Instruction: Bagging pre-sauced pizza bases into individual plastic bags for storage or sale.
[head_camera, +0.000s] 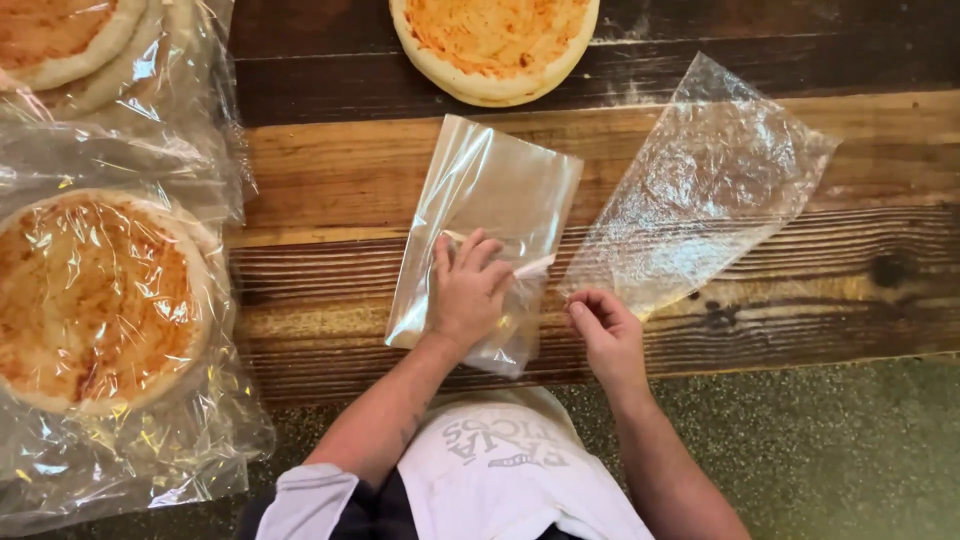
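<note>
Two clear bags lie near the desk's front edge: left hand (468, 295) flat, fingers spread, on one (490, 215); right hand's (607, 335) grip pinches the other (705, 185). One bare sauced base (495, 45) sits at the back edge.

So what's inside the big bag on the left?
The bag holds a round base spread with orange sauce. Its underside and whatever lies beneath it are hidden.

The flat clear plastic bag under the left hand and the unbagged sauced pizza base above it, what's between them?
Only bare wooden tabletop, in the head view.
</note>
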